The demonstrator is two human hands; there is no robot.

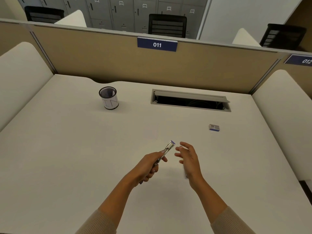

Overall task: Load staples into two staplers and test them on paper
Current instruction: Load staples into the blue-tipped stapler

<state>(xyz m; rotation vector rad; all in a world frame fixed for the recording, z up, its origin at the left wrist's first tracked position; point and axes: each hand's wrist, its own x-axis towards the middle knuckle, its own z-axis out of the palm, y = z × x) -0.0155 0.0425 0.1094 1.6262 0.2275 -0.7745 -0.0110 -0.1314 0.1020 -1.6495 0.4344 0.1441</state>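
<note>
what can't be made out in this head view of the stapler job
All in the head view:
1. Stapler: its rear half is hidden inside the left hand grip, and whether staples are loaded cannot be seen.
2. Small box: its print is too small to read.
3. Mesh cup: its dark inside hides what it holds.
4. Dark object by the right hand: blurred, partly behind the wrist, unidentifiable.

White desk, tan partition, grey lockers, black chairs
</note>
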